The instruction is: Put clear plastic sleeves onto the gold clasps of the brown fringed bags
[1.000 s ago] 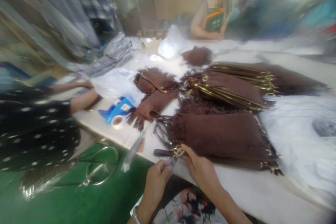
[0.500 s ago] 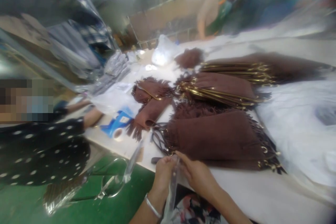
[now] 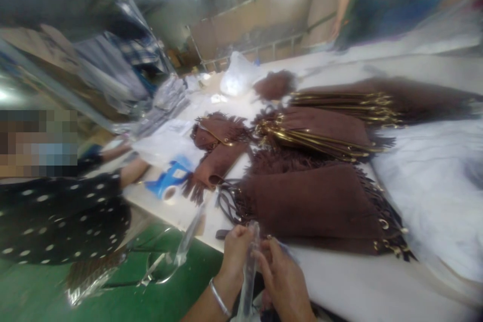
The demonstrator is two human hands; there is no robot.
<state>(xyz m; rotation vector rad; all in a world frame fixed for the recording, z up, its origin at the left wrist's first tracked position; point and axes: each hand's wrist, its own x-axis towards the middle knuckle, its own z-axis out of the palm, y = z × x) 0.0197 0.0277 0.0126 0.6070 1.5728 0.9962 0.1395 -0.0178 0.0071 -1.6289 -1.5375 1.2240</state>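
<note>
Low in the middle, my left hand (image 3: 237, 251), with a silver bangle at its wrist, pinches the upper end of a long, narrow clear plastic sleeve (image 3: 248, 282). The sleeve hangs down toward my lap. Right beside it is my right hand (image 3: 282, 271), its fingers curled and the thumb side close to the sleeve; what lies inside them is hidden. Just beyond both hands, a stack of dark brown fringed bags (image 3: 313, 201) lies on the white table (image 3: 350, 276), with straps and gold-coloured rings at its ends.
More brown bags with gold-coloured bars (image 3: 324, 126) lie behind. A folded brown piece (image 3: 222, 161), a blue packet (image 3: 169, 173) and a tape roll (image 3: 169, 193) are to the left. A co-worker in polka dots (image 3: 64, 216) reaches across there. White plastic (image 3: 433, 181) covers the right side.
My right hand has dropped slightly and turned, its fingers curling more. The sleeve's top end now shows above my left fingers. A person in the background has shifted right.
</note>
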